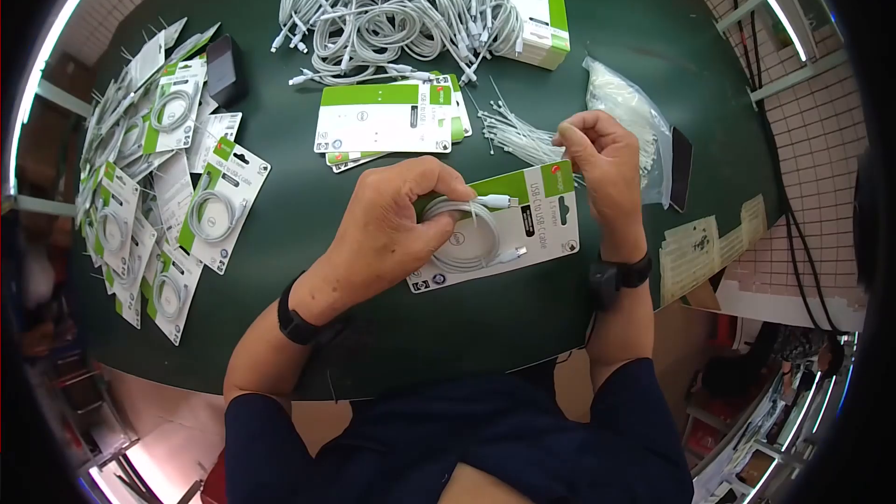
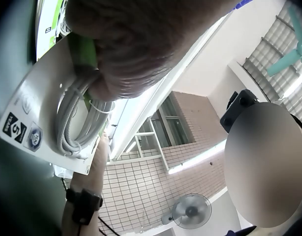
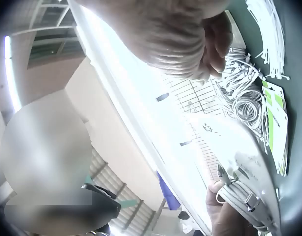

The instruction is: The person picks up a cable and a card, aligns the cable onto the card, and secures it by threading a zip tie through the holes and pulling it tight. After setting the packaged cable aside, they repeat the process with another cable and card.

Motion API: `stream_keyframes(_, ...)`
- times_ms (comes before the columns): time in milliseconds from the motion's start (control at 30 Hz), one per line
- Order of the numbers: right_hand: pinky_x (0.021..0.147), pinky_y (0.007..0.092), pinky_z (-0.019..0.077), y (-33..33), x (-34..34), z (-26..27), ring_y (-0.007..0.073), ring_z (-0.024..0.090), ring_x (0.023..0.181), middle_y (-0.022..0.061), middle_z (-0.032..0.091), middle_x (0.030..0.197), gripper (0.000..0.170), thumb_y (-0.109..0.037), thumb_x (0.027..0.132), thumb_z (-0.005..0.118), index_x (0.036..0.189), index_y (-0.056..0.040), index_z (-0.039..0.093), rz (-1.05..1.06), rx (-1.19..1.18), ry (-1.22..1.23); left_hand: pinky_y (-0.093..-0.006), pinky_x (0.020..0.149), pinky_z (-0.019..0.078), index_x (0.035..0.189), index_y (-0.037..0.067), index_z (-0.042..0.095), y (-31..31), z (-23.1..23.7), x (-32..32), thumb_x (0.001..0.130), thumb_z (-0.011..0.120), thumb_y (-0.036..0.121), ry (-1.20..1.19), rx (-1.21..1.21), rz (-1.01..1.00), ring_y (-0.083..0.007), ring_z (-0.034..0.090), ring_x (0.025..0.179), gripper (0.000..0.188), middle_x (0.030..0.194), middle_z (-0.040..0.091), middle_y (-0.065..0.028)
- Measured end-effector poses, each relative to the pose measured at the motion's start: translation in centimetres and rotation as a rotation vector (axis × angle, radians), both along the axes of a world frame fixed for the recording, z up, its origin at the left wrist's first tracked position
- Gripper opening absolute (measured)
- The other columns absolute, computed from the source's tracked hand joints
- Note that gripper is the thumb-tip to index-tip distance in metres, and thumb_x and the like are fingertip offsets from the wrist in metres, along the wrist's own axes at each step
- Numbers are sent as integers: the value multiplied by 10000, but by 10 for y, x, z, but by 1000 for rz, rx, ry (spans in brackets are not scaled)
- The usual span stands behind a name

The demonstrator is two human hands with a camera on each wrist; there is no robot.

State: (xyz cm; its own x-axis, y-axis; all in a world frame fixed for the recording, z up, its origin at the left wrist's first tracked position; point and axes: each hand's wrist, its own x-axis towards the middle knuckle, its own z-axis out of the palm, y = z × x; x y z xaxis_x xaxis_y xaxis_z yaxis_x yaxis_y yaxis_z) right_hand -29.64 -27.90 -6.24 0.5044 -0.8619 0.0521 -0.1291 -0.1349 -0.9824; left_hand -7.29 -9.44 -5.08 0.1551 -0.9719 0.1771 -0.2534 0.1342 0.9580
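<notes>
My left hand [image 1: 392, 219] grips a coiled white USB cable [image 1: 469, 241] against a green-and-white card [image 1: 558, 215] printed "USB-C to USB-C cable". The cable's two connectors point right across the card. In the left wrist view, a thin white cable tie [image 2: 100, 109] loops at the coil. To the right of the card, my right hand [image 1: 607, 163] is raised with thumb and fingers drawn together, beside a pile of loose cable ties [image 1: 513, 135]. I cannot tell whether a tie is between its fingertips. Both wrists wear black bands.
Loose white cables [image 1: 401, 14] are heaped at the back, beside a green-and-white box [image 1: 539, 19]. Blank cards [image 1: 378, 121] lie stacked before them. Several finished-looking cable cards [image 1: 224, 205] pile at the left by a black object [image 1: 222, 70]. A bag of ties [image 1: 623, 98] and a phone [image 1: 681, 168] lie right.
</notes>
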Motion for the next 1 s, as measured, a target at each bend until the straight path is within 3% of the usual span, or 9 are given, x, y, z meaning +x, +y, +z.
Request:
stream_keyframes(33, 666, 230, 532, 5, 2, -3, 53, 657, 758, 33, 737, 910, 100, -83, 1000, 708, 950, 4, 704, -19, 22, -17, -287, 826, 578, 975, -11, 718, 1, 4, -2, 772, 684, -134, -40, -54, -3, -195, 734, 873, 240, 962, 760, -115)
stream_keyframes(133, 656, 205, 522, 27, 16, -2, 46, 644, 749, 28, 747, 905, 156, -152, 994, 711, 975, 3, 708, 461, 475, 11, -284, 804, 582, 962, -4, 713, 1, 9, -6, 755, 696, -148, -122, -107, -42, -201, 738, 868, 253, 970, 760, -117)
stream_keyframes(167, 656, 205, 522, 31, 18, -8, 46, 644, 749, 28, 747, 905, 156, -152, 994, 711, 975, 3, 708, 447, 491, -9, -283, 788, 583, 956, -3, 712, 1, 9, -7, 748, 703, -148, -148, -127, -53, -204, 740, 865, 254, 970, 761, -118)
stream_keyframes(267, 669, 192, 523, 38, 23, -26, 44, 649, 768, 13, 740, 942, 187, -186, 998, 715, 987, 1, 705, 749, 648, -149, -283, 756, 583, 948, 2, 712, 2, 7, -10, 739, 714, -148, -186, -144, -84, -210, 744, 858, 257, 972, 763, -122)
stream_keyframes(400, 684, 189, 521, 41, 25, -29, 31, 643, 787, -8, 719, 937, 181, -189, 988, 735, 971, -13, 699, 769, 836, -268, -294, 712, 587, 959, 18, 717, 1, 6, -9, 728, 727, -140, -232, -175, -104, -228, 750, 845, 280, 988, 764, -120)
stream_keyframes(567, 676, 184, 513, 43, 27, -31, 26, 628, 765, -26, 691, 874, 182, -195, 989, 736, 946, -26, 686, 768, 707, -286, -318, 681, 595, 989, 45, 720, 1, 6, -6, 712, 741, -122, -303, -208, -122, -261, 754, 827, 324, 1015, 758, -111)
stream_keyframes(800, 636, 176, 501, 33, 20, -10, 26, 632, 743, -20, 693, 829, 165, -166, 1019, 683, 925, -30, 675, 654, 328, -52, -291, 700, 579, 966, 41, 728, 4, 7, -12, 709, 730, -149, -329, -231, -146, -233, 740, 815, 320, 968, 757, -112)
stream_keyframes(900, 621, 194, 492, 27, 18, -2, 37, 609, 712, -8, 684, 828, 138, -118, 1016, 668, 926, -13, 675, 700, 325, -45, -307, 698, 582, 1006, 61, 739, 3, 5, -10, 689, 741, -141, -363, -283, -193, -249, 735, 808, 375, 961, 751, -102)
stream_keyframes(1000, 605, 201, 485, 29, 19, -5, 42, 602, 693, -2, 680, 823, 130, -97, 1018, 657, 927, -5, 671, 709, 327, -32, -339, 703, 586, 1081, 85, 754, 4, 13, -8, 655, 761, -114, -728, -362, -188, -270, 726, 816, 470, 962, 743, -88)
